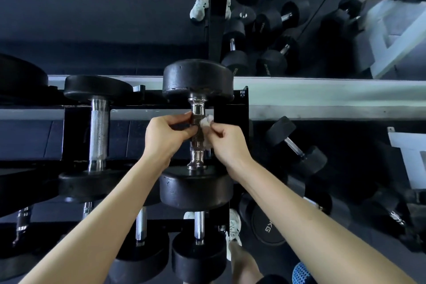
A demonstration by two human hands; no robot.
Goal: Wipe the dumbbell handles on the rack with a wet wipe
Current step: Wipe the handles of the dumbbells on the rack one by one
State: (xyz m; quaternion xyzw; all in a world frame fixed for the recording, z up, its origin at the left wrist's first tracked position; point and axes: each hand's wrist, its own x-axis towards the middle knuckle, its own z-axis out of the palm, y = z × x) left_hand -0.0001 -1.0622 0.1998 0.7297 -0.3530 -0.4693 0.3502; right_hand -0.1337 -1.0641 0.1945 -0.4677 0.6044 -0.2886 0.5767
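Observation:
A black dumbbell (197, 188) lies across the top tier of the rack (231, 110), its chrome knurled handle (196, 150) running away from me. My left hand (164, 135) grips the handle from the left, fingers curled round it. My right hand (227, 142) pinches a crumpled white wet wipe (205, 122) against the handle's right side. The middle of the handle is hidden by my fingers and the wipe.
A second dumbbell (99, 127) lies on the rack to the left. More dumbbells sit on the lower tier (199, 228) and on the floor at right (297, 145). A mirror behind the rack reflects weights and shoes.

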